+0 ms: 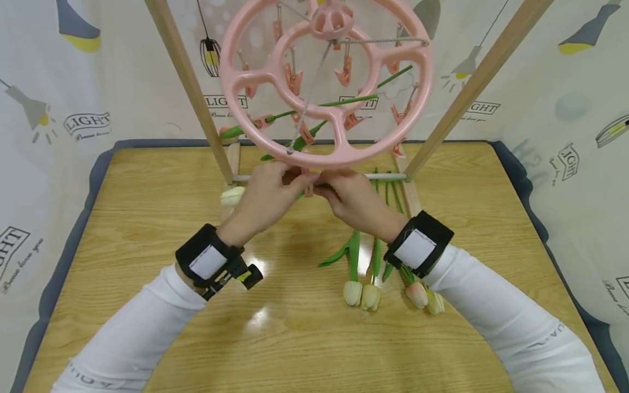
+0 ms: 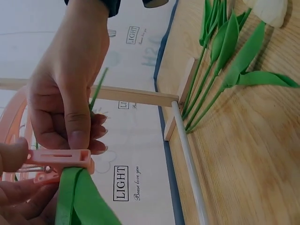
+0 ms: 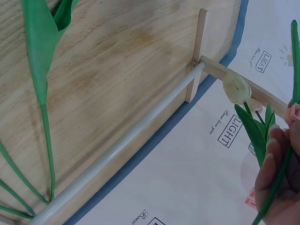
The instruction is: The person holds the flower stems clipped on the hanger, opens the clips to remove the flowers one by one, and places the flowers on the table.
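Observation:
At the near rim of a pink round hanging rack, my left hand pinches a pink clothespin. Its jaws are around the green part of an artificial tulip. My right hand pinches the same tulip's stem close to the clip, the thin end sticking out past the fingers in the left wrist view. Left of my left hand a cream flower head shows. Further back on the rack, other tulips hang sideways in clips. My right palm is partly cut off in its wrist view.
Wooden poles and a white crossbar frame the rack. Several loose tulips lie on the wooden table under and beside my right forearm. More pink clips dangle from the rack. A printed cloth stands behind.

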{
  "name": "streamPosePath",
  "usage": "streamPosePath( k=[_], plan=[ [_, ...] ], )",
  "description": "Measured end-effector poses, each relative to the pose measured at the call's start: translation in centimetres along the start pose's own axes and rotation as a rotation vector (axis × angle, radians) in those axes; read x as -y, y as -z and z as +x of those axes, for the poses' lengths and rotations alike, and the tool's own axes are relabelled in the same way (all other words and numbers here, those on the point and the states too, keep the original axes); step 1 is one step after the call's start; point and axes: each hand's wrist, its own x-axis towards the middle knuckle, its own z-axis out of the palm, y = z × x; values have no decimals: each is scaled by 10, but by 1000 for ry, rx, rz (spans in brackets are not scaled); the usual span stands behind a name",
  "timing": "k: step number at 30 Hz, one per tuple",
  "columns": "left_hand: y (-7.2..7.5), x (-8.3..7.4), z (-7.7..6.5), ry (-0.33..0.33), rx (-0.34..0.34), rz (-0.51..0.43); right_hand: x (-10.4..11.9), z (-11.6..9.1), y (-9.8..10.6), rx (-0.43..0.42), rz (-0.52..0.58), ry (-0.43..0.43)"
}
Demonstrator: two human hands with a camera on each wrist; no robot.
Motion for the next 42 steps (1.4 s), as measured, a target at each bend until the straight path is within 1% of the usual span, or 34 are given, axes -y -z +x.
streamPosePath(
  k=[4, 10, 14, 18, 22, 27, 32, 38, 42],
  plan=[
    [0, 2, 1, 15, -1, 49, 4, 0, 0, 23, -60, -19],
    [-1, 6, 2, 15, 22, 93, 6, -2, 0, 129, -102, -74],
    [-1, 7, 2, 13, 26, 117, 5, -3, 0, 175, -144, -67],
    [-2, 6, 2, 11, 11, 136, 5, -2, 0, 177, -150, -37],
    [-4, 6, 2, 3, -4, 155, 5, -1, 0, 176, -108, -49],
    [-6, 8, 1, 15, 6, 152, 5, 1, 0, 150, -78, -45],
    [-6, 8, 2, 22, 19, 156, 4, 0, 1, 135, -71, -42],
    [-6, 8, 2, 20, 18, 172, 5, 0, 1, 121, -77, -46],
    [-5, 9, 2, 24, 21, 164, 6, 0, 0, 108, -73, -46]
  ],
)
